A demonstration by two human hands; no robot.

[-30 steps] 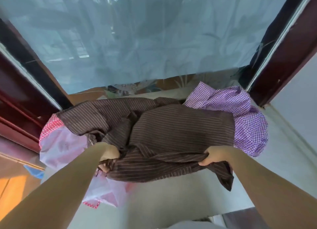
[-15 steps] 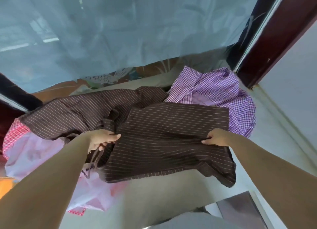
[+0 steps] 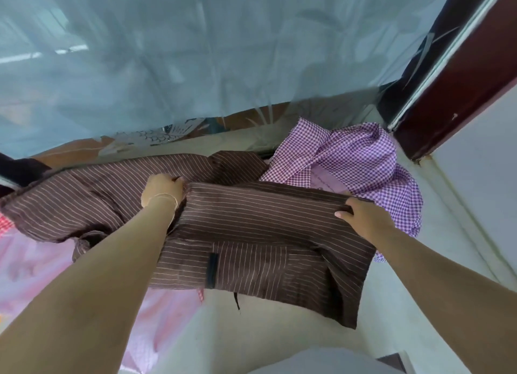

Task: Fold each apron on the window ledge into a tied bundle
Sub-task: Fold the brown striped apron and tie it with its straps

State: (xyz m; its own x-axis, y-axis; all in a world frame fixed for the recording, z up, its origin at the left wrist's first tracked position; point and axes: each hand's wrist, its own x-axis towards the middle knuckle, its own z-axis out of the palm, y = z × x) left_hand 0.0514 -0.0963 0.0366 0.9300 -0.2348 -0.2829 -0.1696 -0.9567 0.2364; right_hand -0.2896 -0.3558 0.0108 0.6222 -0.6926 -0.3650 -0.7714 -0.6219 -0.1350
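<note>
Left hand [image 3: 162, 190] and right hand [image 3: 361, 215] both clench brown striped apron [image 3: 265, 233] at its top fold, squaring it on ledge [image 3: 279, 331] for next fold.

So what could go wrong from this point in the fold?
1. The brown striped apron overhangs the front of the ledge; with only its far edge held by the left hand and right hand, it might slide off.
2. It lies over the pink apron and against the purple checked apron, so these could get dragged along.
3. A thin dark tie dangles loose and may snag.
</note>
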